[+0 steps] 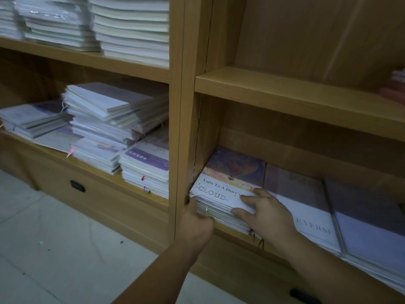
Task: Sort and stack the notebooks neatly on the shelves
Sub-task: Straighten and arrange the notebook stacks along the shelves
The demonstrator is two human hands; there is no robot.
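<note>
Got my left hand [195, 222] cupped round the front left corner of the CLOUD notebook stack [221, 199], fingers curled against its edge, while my right hand [262, 212] lies flat and spread on the top cover, pinning it. The stack sits on the lower shelf [232, 234] at about 6 o'clock, tight to the upright [182, 128]. Looks like I'm squaring it up; next I'd nudge the edges flush beside the REVERSE stack [306, 216] at 3 o'clock. Covers look glossy and slick, the white page edges a bit uneven.
</note>
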